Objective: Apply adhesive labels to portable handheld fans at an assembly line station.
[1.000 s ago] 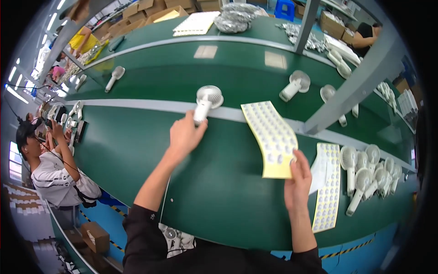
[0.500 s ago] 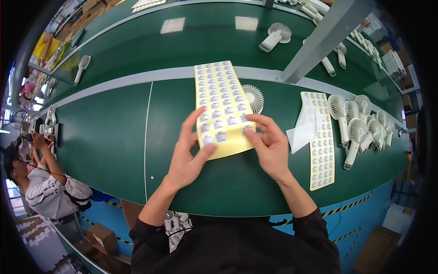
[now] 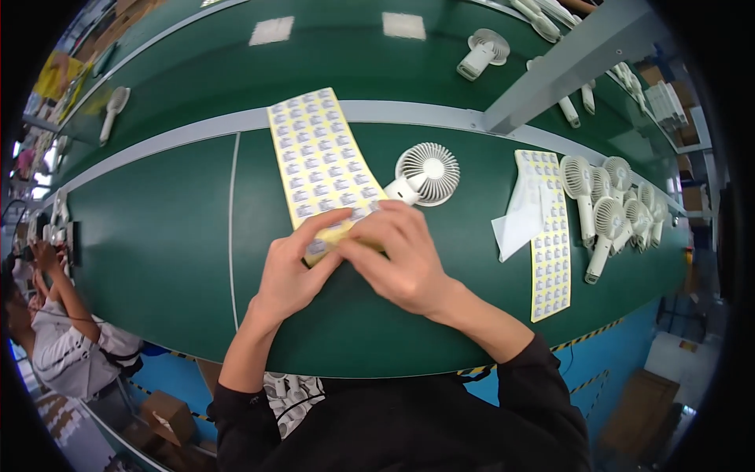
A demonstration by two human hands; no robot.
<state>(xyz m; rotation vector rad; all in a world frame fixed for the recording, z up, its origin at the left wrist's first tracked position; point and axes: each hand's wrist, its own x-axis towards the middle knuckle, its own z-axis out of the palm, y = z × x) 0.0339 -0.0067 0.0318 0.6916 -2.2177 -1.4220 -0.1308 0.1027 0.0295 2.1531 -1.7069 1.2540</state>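
Note:
A yellow sheet of small white labels [image 3: 324,154] slants up and away from my hands over the green table. At its near left corner my left hand [image 3: 292,271] pinches the edge between thumb and fingers. My right hand [image 3: 399,256] is closed over the near right part, its thumb and fingertips at the bottom row, close to the left fingertips. Whether a single label is between the right fingers is hidden. Just beyond the right hand lies a white handheld fan [image 3: 431,175], its handle partly covered by the sheet and the hand.
To the right lie a second label sheet [image 3: 551,259], a crumpled white backing paper [image 3: 522,219] and a cluster of handheld fans [image 3: 607,216]. A grey metal post [image 3: 562,67] rises at the back right. Far left, a co-worker [image 3: 59,330] sits at the table.
The label sheet has swung left, uncovering more of the fan behind it. My right hand has moved left and inward, from the sheet's right edge to beside my left hand.

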